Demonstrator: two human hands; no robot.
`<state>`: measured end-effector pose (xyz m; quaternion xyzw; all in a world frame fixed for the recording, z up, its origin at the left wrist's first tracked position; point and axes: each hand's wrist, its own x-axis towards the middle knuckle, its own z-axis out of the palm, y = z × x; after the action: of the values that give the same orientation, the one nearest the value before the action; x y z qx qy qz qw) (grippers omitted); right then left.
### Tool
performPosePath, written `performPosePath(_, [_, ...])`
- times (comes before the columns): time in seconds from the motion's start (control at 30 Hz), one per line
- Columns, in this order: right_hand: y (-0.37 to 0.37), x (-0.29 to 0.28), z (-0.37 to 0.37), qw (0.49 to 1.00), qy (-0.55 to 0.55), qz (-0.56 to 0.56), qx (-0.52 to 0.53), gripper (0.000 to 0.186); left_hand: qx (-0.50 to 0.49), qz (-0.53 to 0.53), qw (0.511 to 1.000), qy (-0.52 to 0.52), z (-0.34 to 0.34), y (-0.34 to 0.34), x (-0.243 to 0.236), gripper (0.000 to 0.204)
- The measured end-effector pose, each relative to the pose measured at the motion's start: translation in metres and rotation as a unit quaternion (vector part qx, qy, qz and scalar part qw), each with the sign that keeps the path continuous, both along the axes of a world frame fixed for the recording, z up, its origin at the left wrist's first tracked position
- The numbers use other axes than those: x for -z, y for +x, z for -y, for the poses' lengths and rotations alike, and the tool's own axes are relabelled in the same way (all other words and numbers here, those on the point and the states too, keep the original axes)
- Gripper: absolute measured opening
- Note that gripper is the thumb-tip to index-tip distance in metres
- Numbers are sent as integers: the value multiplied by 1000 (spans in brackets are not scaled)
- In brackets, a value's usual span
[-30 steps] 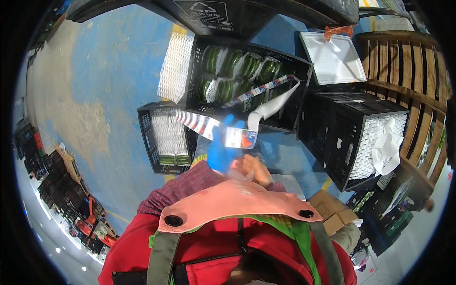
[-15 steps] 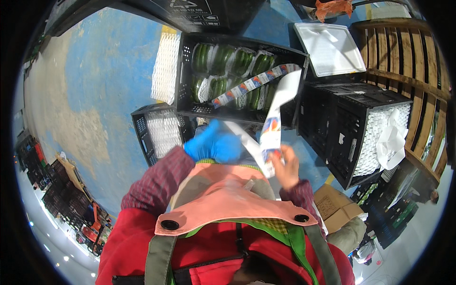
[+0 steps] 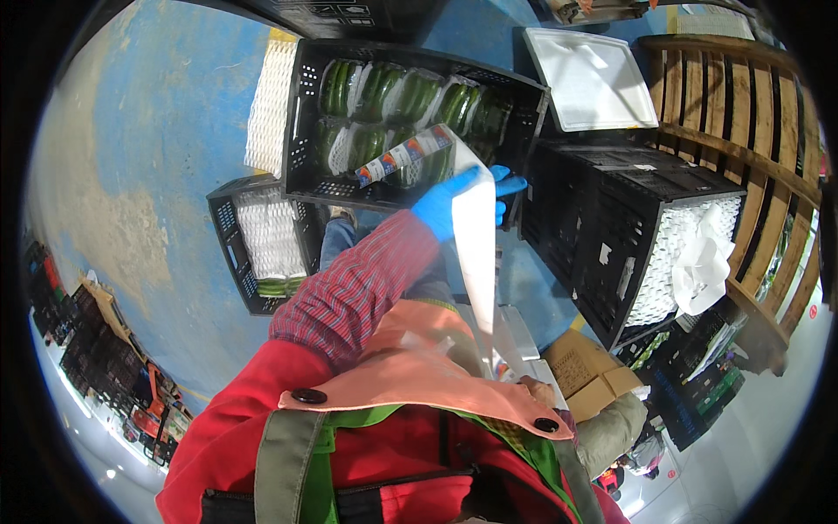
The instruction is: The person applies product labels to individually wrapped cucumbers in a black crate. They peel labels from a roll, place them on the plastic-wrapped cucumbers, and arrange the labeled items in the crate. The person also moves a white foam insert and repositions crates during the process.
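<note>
A long strip of printed labels (image 3: 403, 155) lies with its far end over the packs of cucumber-like green vegetables (image 3: 415, 92). From there it bends and runs down, white side showing, toward my lap. My left hand (image 3: 445, 208), in a blue glove, is at the near edge of the black crate (image 3: 384, 204), its fingers spread. The strip passes over this hand. My right hand (image 3: 539, 390) is low at my right side by the strip's lower end, mostly hidden behind the pink apron; the strip runs straight to it and seems held there.
A smaller black crate (image 3: 253, 293) with white foam netting stands at the left, beside a white netting stack (image 3: 269, 109). Rightward are a stacked black crate (image 3: 602, 236), a white lid (image 3: 594, 79), a wooden pallet (image 3: 742, 113) and an open cardboard box (image 3: 589, 375).
My left hand has moved right and forward to the strip at the crate. My right hand has drawn back toward my body, and the strip's far end has slid across the packs.
</note>
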<state>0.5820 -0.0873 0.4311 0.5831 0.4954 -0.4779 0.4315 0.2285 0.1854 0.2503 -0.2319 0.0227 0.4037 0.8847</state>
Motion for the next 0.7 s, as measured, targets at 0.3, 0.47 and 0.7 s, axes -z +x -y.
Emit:
performPosePath(0.3, [-91,140,-196,709,-27,-421,566,79,197,-258,894,307,86,9,-47,42])
performPosePath(0.47, [-230,204,-245,369,-376,-509,681,129,145,-312,843,414,143,23,-49,31])
performPosePath(0.7, [-238,211,-249,153,-286,-576,750,70,107,-72,957,261,179,-38,-39,51])
